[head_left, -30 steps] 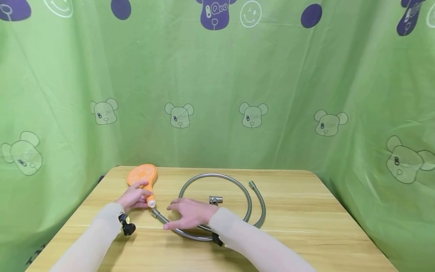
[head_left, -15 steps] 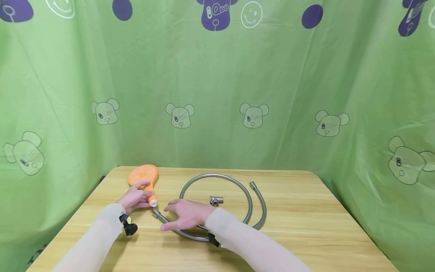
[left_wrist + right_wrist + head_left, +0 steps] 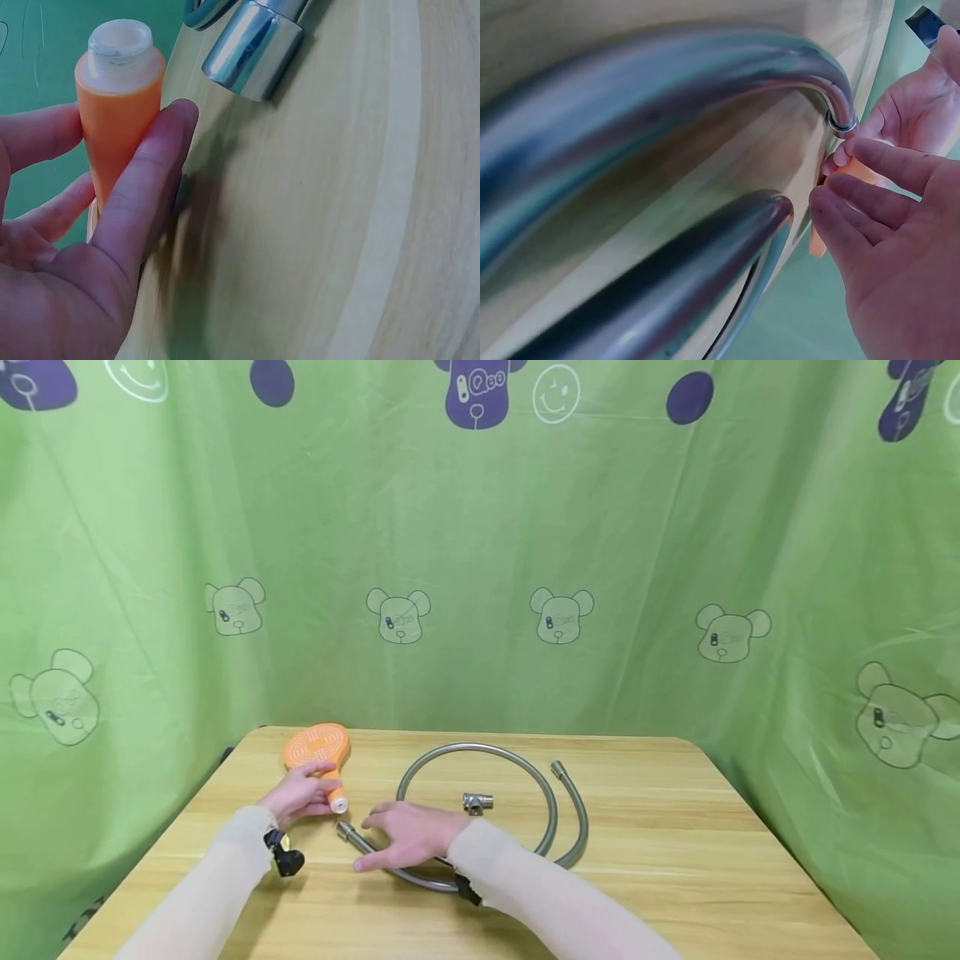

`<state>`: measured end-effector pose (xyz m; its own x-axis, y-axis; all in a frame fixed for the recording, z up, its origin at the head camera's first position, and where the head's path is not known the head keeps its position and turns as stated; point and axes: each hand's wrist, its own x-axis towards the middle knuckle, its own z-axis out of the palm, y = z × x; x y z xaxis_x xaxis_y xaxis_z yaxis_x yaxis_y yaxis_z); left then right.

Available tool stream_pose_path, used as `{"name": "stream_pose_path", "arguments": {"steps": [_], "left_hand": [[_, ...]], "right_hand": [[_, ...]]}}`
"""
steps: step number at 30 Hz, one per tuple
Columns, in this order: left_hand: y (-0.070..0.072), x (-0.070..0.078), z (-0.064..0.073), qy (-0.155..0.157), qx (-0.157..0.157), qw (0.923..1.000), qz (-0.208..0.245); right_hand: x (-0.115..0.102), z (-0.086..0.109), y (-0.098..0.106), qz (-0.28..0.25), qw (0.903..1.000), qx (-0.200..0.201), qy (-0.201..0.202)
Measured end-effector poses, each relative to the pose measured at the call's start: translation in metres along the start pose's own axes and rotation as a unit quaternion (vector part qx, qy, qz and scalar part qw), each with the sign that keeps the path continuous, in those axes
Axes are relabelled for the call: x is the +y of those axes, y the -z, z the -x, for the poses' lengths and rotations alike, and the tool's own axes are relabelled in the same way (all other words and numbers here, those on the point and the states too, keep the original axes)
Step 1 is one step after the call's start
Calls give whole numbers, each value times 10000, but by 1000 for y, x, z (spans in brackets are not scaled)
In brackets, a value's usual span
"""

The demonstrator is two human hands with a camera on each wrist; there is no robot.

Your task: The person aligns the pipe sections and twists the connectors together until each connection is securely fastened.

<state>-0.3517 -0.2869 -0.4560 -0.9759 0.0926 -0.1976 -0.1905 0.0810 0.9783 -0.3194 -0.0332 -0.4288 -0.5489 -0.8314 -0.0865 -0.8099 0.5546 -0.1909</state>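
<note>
At the table's left side, my left hand [image 3: 300, 795] grips the handle of an orange shower head [image 3: 317, 745]. Its perforated disc faces up, and its white threaded end [image 3: 120, 41] points toward me. Thumb and fingers lie on either side of the handle in the left wrist view. A grey metallic shower hose [image 3: 480, 747] lies looped on the table. One metal end fitting [image 3: 345, 831] sits close to the handle end, apart from it. Over the hose's near left part my right hand [image 3: 416, 833] is held with fingers extended, gripping nothing; it hides some of the hose.
A small chrome T-shaped fitting [image 3: 477, 802] lies inside the hose loop. The hose's other end [image 3: 557, 768] points toward the back right. Green patterned curtain [image 3: 480, 677] hangs around the back and sides of the wooden table [image 3: 675, 843].
My right hand has shifted slightly left toward the near hose end. My left hand keeps its grip on the shower head, whose handle end has risen very slightly.
</note>
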Motion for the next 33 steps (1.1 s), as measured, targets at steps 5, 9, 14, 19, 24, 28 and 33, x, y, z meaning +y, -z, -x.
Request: {"name": "stream_pose_path", "arguments": {"steps": [5,9,14,19,24,28,33], "left_hand": [[1,-1,0,26,-46,10000,20],[-1,-2,0,19,-40,10000,79],[-3,-3,-2,2,-40,10000,36],[-5,-3,-2,6,13,10000,-26],[-5,-3,-2,-2,31,10000,49],[-4,-2,-2,-5,31,10000,93],[-3,-4,-3,24,5,9998,207]], "right_hand": [[-1,-1,-2,88,9999,-41,49],[0,-2,-6,128,9999,-25,18],[1,-4,-10,87,9998,-52,-158],[3,-6,-13,208,9997,-74,-99],[4,-8,-16,515,9987,-63,-1],[3,-10,-18,761,9970,-32,144],[0,-12,-18,894,9958,-27,184]]}}
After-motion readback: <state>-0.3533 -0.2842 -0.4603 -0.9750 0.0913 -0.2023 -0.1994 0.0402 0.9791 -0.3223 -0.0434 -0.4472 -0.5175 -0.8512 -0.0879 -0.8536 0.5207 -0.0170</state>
